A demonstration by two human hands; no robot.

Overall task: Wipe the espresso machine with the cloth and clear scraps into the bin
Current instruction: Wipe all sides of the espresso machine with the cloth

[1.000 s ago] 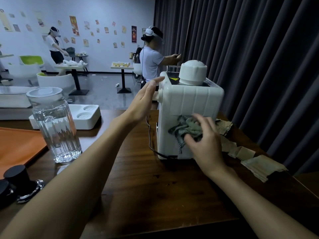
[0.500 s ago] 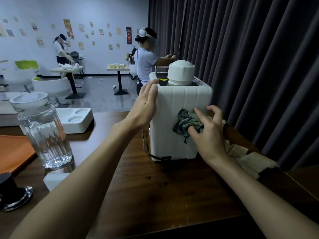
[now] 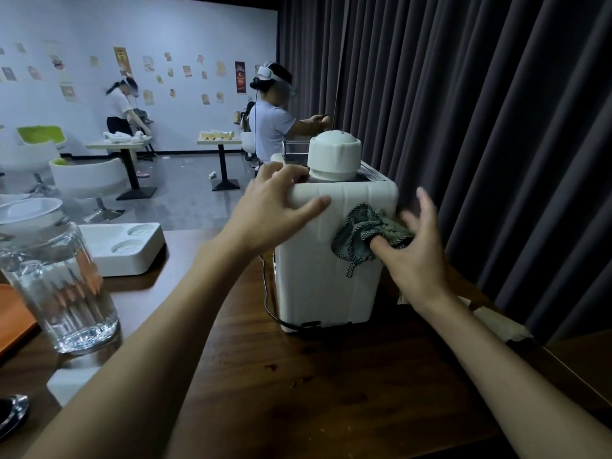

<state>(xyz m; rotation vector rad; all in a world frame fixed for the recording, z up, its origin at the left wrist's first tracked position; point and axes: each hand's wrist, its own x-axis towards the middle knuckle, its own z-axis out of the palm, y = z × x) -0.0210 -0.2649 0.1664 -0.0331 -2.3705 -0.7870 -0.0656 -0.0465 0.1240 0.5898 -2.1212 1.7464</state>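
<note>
One white espresso machine (image 3: 318,266), upright on table (image 3: 298,376); left grip (image 3: 275,203) clasps its top left corner. One green cloth (image 3: 367,231), bunched high on the near face, pinned under right grip (image 3: 417,253), fingers splayed straight.

Foreground was dim; back wall (image 3: 139,31) at 10 o'clock was bright — right hand (image 3: 418,256) blurred by motion, glass jar (image 3: 58,289) at 9 o'clock smeared, curtain (image 3: 503,127) folds bowed at the edges.

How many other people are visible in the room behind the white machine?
2. The first person bends over a table at the far wall, left; the second person stands near the curtain, just beyond the machine. A third may be hidden behind that one.
</note>
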